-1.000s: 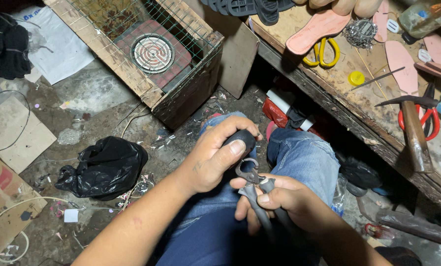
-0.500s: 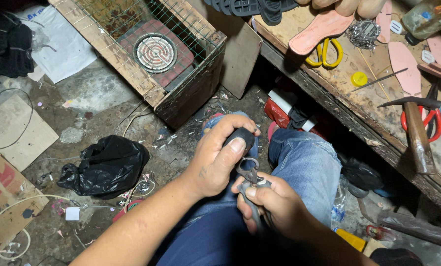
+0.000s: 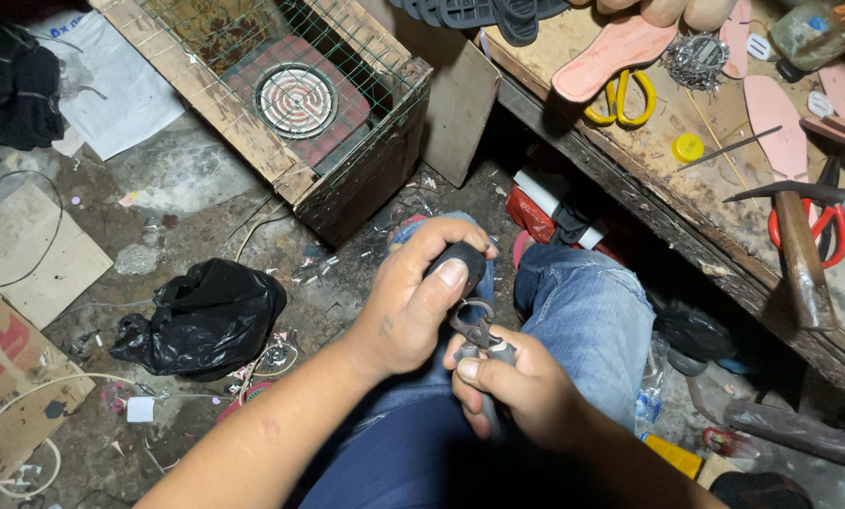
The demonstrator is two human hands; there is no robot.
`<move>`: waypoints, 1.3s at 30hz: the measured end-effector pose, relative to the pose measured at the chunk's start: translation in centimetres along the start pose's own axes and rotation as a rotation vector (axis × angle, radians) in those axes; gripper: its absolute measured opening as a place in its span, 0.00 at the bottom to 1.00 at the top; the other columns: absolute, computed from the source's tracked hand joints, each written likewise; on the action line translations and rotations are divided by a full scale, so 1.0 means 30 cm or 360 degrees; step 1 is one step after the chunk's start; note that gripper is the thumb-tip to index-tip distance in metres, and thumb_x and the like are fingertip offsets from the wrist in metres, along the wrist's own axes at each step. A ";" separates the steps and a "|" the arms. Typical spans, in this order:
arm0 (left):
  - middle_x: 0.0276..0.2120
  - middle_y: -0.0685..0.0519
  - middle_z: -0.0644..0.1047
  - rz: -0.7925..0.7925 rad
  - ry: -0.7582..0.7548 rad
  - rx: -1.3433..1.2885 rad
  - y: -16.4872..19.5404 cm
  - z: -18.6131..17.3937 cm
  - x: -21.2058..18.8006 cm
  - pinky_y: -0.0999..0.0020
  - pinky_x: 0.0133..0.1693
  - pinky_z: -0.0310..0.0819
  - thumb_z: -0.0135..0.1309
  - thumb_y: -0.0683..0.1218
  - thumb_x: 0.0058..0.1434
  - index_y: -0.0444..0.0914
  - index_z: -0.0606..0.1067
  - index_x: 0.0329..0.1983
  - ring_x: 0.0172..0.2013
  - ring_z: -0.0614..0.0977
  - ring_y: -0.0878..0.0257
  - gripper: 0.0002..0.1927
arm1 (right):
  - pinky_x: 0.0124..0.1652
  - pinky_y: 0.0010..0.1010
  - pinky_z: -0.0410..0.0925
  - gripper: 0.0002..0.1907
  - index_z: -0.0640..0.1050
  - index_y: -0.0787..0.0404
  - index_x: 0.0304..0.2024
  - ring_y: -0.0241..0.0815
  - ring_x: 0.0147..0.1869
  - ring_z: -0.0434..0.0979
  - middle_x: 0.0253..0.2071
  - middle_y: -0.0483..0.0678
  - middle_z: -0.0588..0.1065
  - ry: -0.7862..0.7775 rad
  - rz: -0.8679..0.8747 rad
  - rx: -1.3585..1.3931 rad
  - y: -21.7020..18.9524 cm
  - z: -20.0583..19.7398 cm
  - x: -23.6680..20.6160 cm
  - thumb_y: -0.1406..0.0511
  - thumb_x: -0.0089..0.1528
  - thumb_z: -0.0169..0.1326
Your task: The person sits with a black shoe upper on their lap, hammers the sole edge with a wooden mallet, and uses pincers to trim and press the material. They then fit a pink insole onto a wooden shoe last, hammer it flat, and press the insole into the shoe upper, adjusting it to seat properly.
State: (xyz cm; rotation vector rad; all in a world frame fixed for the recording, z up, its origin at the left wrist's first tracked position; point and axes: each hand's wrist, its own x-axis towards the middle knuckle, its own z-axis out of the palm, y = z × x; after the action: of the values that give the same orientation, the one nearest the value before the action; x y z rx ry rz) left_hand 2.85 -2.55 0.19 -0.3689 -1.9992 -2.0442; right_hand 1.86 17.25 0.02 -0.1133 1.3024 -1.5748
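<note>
Pincers [image 3: 477, 330] bit at a dark shoe piece [image 3: 462, 260] held over the person's jeans-clad knees [image 3: 583, 320]. The left hand [image 3: 413, 306] was clamped around the dark piece, thumb pressed on top; the right hand [image 3: 517, 391] was closed on the pincers' handles. A hammer [image 3: 800, 250] and yellow-handled scissors [image 3: 621, 99] lay on the wooden workbench [image 3: 687, 203] nearby.

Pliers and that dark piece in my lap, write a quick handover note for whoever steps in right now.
Left hand: gripping a dark piece over the knees, thumb on top.
Right hand: closed round the pliers, whose head meets the piece's lower edge.
Bench at right: hammer, yellow scissors, pink insoles.
Done: piece and pliers brought together.
Left: cannot tell how far the work has got.
</note>
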 end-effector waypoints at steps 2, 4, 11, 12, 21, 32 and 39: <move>0.48 0.49 0.77 -0.0165 -0.0108 -0.0191 -0.002 -0.019 0.015 0.67 0.50 0.73 0.42 0.54 0.71 0.35 0.71 0.53 0.45 0.76 0.62 0.19 | 0.29 0.29 0.68 0.12 0.74 0.68 0.47 0.39 0.26 0.74 0.25 0.47 0.72 -0.0072 0.0057 -0.0157 -0.028 -0.023 0.001 0.66 0.65 0.48; 0.47 0.49 0.77 -0.0300 -0.0164 -0.0289 -0.002 -0.030 0.029 0.67 0.48 0.72 0.43 0.54 0.70 0.34 0.72 0.53 0.43 0.75 0.62 0.20 | 0.29 0.28 0.68 0.15 0.75 0.68 0.49 0.39 0.26 0.75 0.26 0.48 0.75 -0.0150 0.0130 -0.0344 -0.067 -0.050 0.012 0.64 0.64 0.49; 0.46 0.50 0.77 -0.0106 -0.0215 0.0063 0.014 -0.013 0.043 0.65 0.55 0.73 0.43 0.55 0.70 0.36 0.73 0.52 0.49 0.79 0.60 0.20 | 0.39 0.28 0.74 0.21 0.75 0.66 0.55 0.40 0.38 0.84 0.37 0.50 0.83 -0.0179 0.0216 -0.0512 -0.143 -0.083 -0.032 0.60 0.64 0.50; 0.46 0.50 0.77 -0.0105 -0.0225 0.0102 0.016 -0.010 0.041 0.65 0.54 0.73 0.43 0.55 0.70 0.36 0.73 0.52 0.49 0.79 0.60 0.20 | 0.39 0.29 0.74 0.21 0.77 0.70 0.54 0.41 0.39 0.85 0.38 0.51 0.83 -0.0250 0.0177 -0.0541 -0.152 -0.088 -0.041 0.60 0.66 0.50; 0.48 0.48 0.78 -0.0010 -0.0365 0.0125 0.011 0.002 0.048 0.63 0.57 0.72 0.44 0.55 0.70 0.37 0.73 0.53 0.51 0.80 0.57 0.19 | 0.22 0.31 0.69 0.17 0.74 0.67 0.37 0.39 0.20 0.74 0.21 0.48 0.73 -0.0108 0.0349 -0.0464 -0.148 -0.079 -0.051 0.58 0.67 0.52; 0.45 0.51 0.77 -0.0339 -0.0336 -0.0529 -0.040 -0.053 0.088 0.73 0.39 0.69 0.45 0.54 0.72 0.34 0.72 0.54 0.36 0.72 0.70 0.20 | 0.23 0.27 0.68 0.11 0.75 0.62 0.32 0.34 0.20 0.73 0.20 0.44 0.73 -0.0110 -0.0060 -0.0773 -0.091 -0.113 0.095 0.62 0.63 0.58; 0.47 0.50 0.78 -0.0409 -0.0295 -0.0656 -0.056 -0.080 0.111 0.76 0.33 0.67 0.45 0.54 0.72 0.34 0.71 0.56 0.34 0.72 0.71 0.20 | 0.22 0.26 0.68 0.10 0.75 0.62 0.33 0.34 0.20 0.74 0.20 0.44 0.74 -0.0122 0.0093 -0.0802 -0.143 -0.120 0.116 0.62 0.61 0.58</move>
State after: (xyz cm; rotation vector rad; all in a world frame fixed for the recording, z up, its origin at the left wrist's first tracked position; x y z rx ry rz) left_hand -0.86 -4.95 -0.25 -0.4094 -1.7866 -2.6822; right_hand -4.70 16.50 0.08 -0.4407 1.6008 -1.1527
